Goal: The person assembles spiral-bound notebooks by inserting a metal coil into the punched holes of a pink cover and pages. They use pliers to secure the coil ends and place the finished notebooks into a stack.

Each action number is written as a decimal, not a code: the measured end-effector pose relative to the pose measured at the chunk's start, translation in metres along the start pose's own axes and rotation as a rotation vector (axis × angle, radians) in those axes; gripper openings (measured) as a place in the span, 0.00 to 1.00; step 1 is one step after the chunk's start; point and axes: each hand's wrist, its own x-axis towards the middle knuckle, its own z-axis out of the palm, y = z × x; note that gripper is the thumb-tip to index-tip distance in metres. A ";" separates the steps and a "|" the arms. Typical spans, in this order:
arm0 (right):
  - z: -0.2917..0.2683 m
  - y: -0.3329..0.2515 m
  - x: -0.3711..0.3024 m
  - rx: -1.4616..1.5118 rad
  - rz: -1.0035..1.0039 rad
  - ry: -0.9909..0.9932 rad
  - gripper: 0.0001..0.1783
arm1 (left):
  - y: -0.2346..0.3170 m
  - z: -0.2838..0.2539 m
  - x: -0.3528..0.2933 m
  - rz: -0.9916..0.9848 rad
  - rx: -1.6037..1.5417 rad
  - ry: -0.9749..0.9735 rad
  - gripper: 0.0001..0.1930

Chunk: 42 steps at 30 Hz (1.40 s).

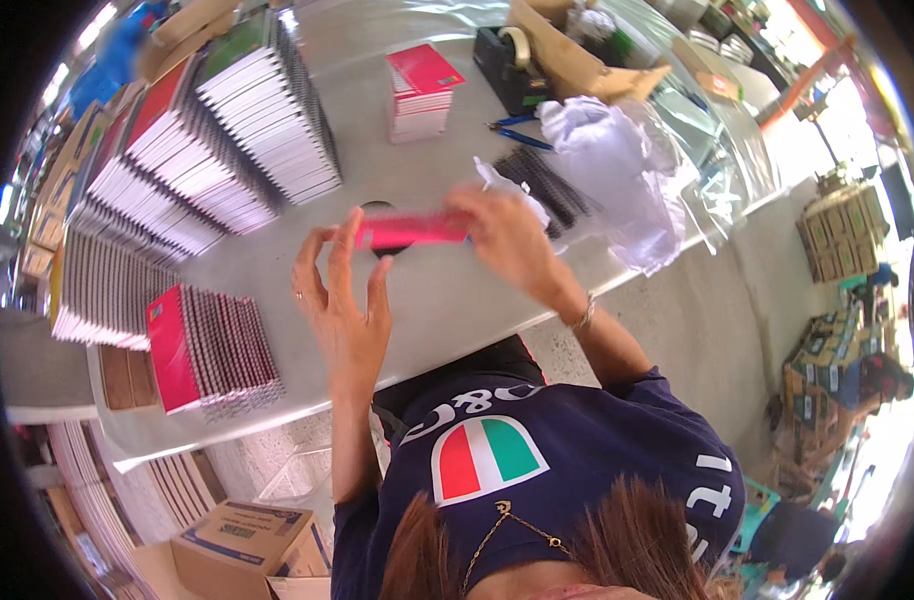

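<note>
A pink-red notebook [417, 230], blurred and seen nearly edge-on, is up over the table in front of me. My right hand [507, 235] has its fingers closed on the right end. At the left end is my left hand [349, 290], fingers spread and thumb apart; the index fingertip is against or just beside the notebook, I cannot tell which. Under it, a dark round object [382, 212] is partly covered. To the left stands a stack of red spiral notebooks [217, 345]; farther off sits a small pile of red-covered booklets [420, 95].
Tall stacks of spiral notebooks [267, 110] fill the table's left side. At right lie crumpled white paper [607, 160], black binding coils [545, 185] and blue-handled pliers [522, 130]. Behind these are a tape dispenser [512, 70] and a cardboard box [587, 65]. A carton [242, 540] stands below left.
</note>
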 end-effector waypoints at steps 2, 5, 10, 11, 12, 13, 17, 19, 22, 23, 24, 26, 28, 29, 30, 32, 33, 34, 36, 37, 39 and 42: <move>0.031 -0.014 -0.029 0.036 -0.027 0.046 0.14 | 0.002 -0.012 -0.003 0.108 0.094 -0.181 0.32; 0.057 0.000 -0.041 0.104 -0.131 0.105 0.13 | -0.008 0.035 -0.024 0.105 0.180 -0.343 0.27; 0.009 0.013 -0.038 0.369 -0.181 0.092 0.12 | -0.012 0.037 -0.032 0.100 0.247 -0.389 0.23; -0.009 0.028 -0.036 0.290 -0.093 0.192 0.13 | -0.017 0.033 -0.029 0.109 0.288 -0.404 0.19; -0.021 0.052 -0.030 0.232 -0.024 0.276 0.14 | -0.023 0.029 -0.030 0.094 0.351 -0.409 0.15; -0.035 0.082 -0.033 0.156 0.062 0.353 0.15 | -0.021 0.030 -0.031 0.079 0.328 -0.405 0.14; -0.047 0.173 -0.063 -0.378 0.634 0.330 0.13 | -0.030 0.023 -0.032 -0.019 0.400 -0.431 0.13; -0.040 0.183 -0.065 -0.282 0.632 0.266 0.12 | -0.036 0.019 -0.045 -0.070 0.454 -0.413 0.13; -0.041 0.184 -0.080 -0.299 0.637 0.279 0.11 | -0.033 0.028 -0.047 -0.030 0.371 -0.349 0.13; -0.039 0.182 -0.081 -0.318 0.619 0.287 0.11 | -0.027 0.029 -0.047 -0.034 0.333 -0.315 0.14; -0.039 0.179 -0.082 -0.329 0.615 0.286 0.10 | -0.022 0.028 -0.047 -0.038 0.299 -0.283 0.14; -0.041 0.172 -0.083 -0.353 0.610 0.287 0.09 | -0.019 0.033 -0.048 -0.094 0.257 -0.244 0.19; -0.039 0.177 -0.078 -0.152 0.562 0.441 0.09 | -0.019 0.040 -0.052 -0.135 0.258 -0.172 0.23; -0.038 0.180 -0.077 -0.052 0.537 0.517 0.09 | -0.021 0.046 -0.056 -0.141 0.272 -0.127 0.24; -0.037 0.181 -0.077 0.096 0.528 0.547 0.08 | -0.021 0.050 -0.058 -0.146 0.286 -0.082 0.26; -0.048 0.146 -0.067 0.399 0.504 0.593 0.09 | -0.021 0.050 -0.060 -0.139 0.340 -0.035 0.24; -0.052 0.133 -0.065 0.491 0.424 0.652 0.09 | -0.020 0.053 -0.058 -0.120 0.355 -0.019 0.23; -0.054 0.119 -0.057 0.583 0.336 0.703 0.10 | -0.019 0.055 -0.056 -0.129 0.345 -0.022 0.23; -0.059 0.095 -0.046 0.788 0.205 0.733 0.10 | -0.017 0.056 -0.053 -0.148 0.328 -0.026 0.22; -0.063 0.084 -0.041 0.901 0.166 0.711 0.10 | -0.017 0.057 -0.053 -0.135 0.339 -0.023 0.22; -0.062 0.065 -0.031 1.077 0.097 0.644 0.10 | -0.020 0.059 -0.052 -0.107 0.362 -0.015 0.22; -0.045 0.039 -0.022 1.141 0.041 0.392 0.09 | -0.015 0.055 -0.052 -0.116 0.369 -0.016 0.21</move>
